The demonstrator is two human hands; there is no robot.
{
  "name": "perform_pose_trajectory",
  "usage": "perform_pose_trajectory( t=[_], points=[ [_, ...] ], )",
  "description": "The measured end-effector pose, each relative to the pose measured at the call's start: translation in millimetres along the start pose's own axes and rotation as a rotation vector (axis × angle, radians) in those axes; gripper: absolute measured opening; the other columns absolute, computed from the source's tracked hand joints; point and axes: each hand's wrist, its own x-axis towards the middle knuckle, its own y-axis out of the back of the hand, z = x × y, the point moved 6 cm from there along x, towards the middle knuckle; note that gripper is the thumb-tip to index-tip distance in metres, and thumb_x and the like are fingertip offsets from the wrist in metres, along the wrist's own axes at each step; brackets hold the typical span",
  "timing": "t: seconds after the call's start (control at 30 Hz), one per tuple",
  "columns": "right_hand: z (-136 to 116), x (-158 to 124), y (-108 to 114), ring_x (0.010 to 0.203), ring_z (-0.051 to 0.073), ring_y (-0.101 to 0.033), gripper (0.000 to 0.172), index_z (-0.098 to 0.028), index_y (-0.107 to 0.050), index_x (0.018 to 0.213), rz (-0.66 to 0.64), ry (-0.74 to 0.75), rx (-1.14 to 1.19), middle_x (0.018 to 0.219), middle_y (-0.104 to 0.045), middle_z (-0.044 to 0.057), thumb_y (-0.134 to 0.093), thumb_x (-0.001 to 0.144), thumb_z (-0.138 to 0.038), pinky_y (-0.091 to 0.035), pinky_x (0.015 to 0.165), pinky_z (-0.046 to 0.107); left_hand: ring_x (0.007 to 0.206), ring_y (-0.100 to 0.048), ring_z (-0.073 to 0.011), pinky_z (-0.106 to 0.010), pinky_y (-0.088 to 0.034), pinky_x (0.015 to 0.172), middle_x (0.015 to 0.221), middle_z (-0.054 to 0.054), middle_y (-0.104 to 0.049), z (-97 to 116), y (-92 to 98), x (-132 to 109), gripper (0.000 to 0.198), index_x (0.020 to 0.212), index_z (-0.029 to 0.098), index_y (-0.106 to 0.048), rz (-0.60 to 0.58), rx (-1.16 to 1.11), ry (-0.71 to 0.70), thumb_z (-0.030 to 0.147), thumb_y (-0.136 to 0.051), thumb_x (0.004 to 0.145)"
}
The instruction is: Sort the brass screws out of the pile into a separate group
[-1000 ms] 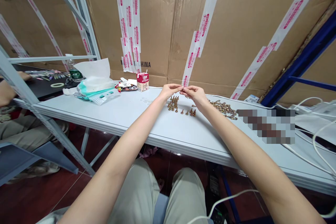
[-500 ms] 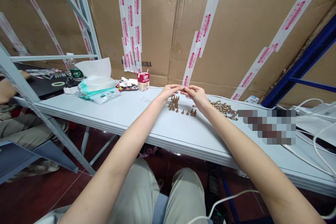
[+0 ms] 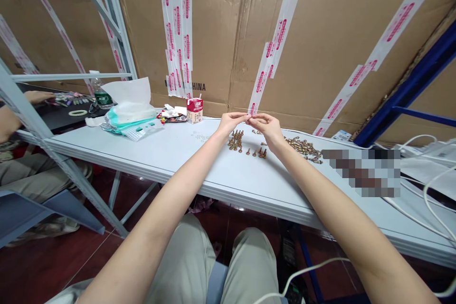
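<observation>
Whatever lies between the fingertips [image 3: 245,117] of the bare left hand [image 3: 231,123] and bare right hand [image 3: 267,128] is hidden or too small to make out. The small brass-coloured metal screws [image 3: 235,140] are too tiny to show their threads, and a blocky grey-and-brown pixelated patch [image 3: 361,172] blurs out what lies beside them on the pale grey table [image 3: 171,152]. A co-worker's bare arm [image 3: 10,121] is cut off by the left edge — only part of it shows.

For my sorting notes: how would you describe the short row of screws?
On the white folding table, look just below the person's left hand and right hand. A short, spaced-out row of brass-coloured screws lies there, with a tight cluster of screws on its left and a much larger heap of screws on its right.
</observation>
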Motion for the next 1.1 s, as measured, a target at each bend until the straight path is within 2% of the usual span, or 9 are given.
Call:
perform_pose_trajectory(
  t=[0.17, 0.37, 0.53, 0.67, 0.8, 1.1],
  points=[
    [-4.5, -3.2, 1.5, 0.074, 0.016, -0.065, 0.030, -0.016, -0.059, 0.078, 0.074, -0.026, -0.084, 0.076, -0.068, 0.006, -0.071, 0.061, -0.038, -0.051, 0.067, 0.026, 0.085, -0.060, -0.0192, -0.033, -0.042, 0.082, 0.081, -0.006, -0.070, 1.9, -4.7, 0.8, 0.023, 0.073, 0.015, -0.069, -0.015, -0.077, -0.091, 0.032, -0.072, 0.057],
    [-3.1, -0.5, -0.3, 0.063, 0.014, -0.064, 0.038, -0.018, -0.056, 0.082, 0.026, 0.008, -0.201, 0.077, -0.068, 0.005, -0.061, 0.065, -0.052, -0.045, 0.052, 0.022, 0.084, -0.062, -0.0203, -0.035, -0.043, 0.083, 0.081, -0.009, -0.070, 4.1, -6.8, 0.6, 0.026, 0.074, 0.013, -0.069, 0.003, -0.107, -0.133, 0.032, -0.072, 0.056],
    [-3.5, -0.1, -5.0, 0.051, 0.009, -0.055, 0.043, -0.019, -0.054, 0.078, -0.032, 0.089, -0.257, 0.065, -0.062, 0.001, -0.050, 0.069, -0.061, -0.038, 0.045, 0.019, 0.085, -0.061, -0.0206, -0.034, -0.043, 0.081, 0.083, -0.009, -0.069, 7.6, -7.9, 0.0, 0.026, 0.075, 0.013, -0.070, 0.010, -0.107, -0.173, 0.031, -0.072, 0.057],
    [-7.6, -1.8, -6.0, 0.045, 0.007, -0.044, 0.044, -0.020, -0.050, 0.068, -0.020, 0.166, -0.281, 0.053, -0.049, -0.003, -0.047, 0.071, -0.063, -0.035, 0.044, 0.019, 0.082, -0.061, -0.0185, -0.033, -0.044, 0.081, 0.084, -0.008, -0.069, 11.6, -9.8, -1.5, 0.026, 0.076, 0.013, -0.069, 0.001, -0.098, -0.213, 0.032, -0.070, 0.059],
    [-13.7, -4.7, -7.3, 0.043, 0.008, -0.036, 0.041, -0.020, -0.046, 0.063, -0.011, 0.262, -0.309, 0.050, -0.040, -0.004, -0.044, 0.076, -0.060, -0.031, 0.044, 0.020, 0.087, -0.061, -0.0187, -0.032, -0.042, 0.084, 0.087, -0.009, -0.069, 14.3, -11.3, -2.0, 0.027, 0.078, 0.012, -0.069, -0.012, -0.097, -0.234, 0.032, -0.070, 0.060],
    [-36.3, -11.1, -4.5, 0.050, 0.010, -0.041, 0.036, -0.018, -0.053, 0.066, 0.069, 0.484, -0.703, 0.052, -0.045, -0.003, -0.041, 0.083, -0.047, -0.032, 0.054, 0.022, 0.078, -0.062, -0.0175, -0.032, -0.044, 0.080, 0.078, -0.008, -0.069, 16.9, -10.5, -0.7, 0.028, 0.072, 0.011, -0.068, -0.030, -0.113, -0.247, 0.035, -0.072, 0.058]
  ],
)
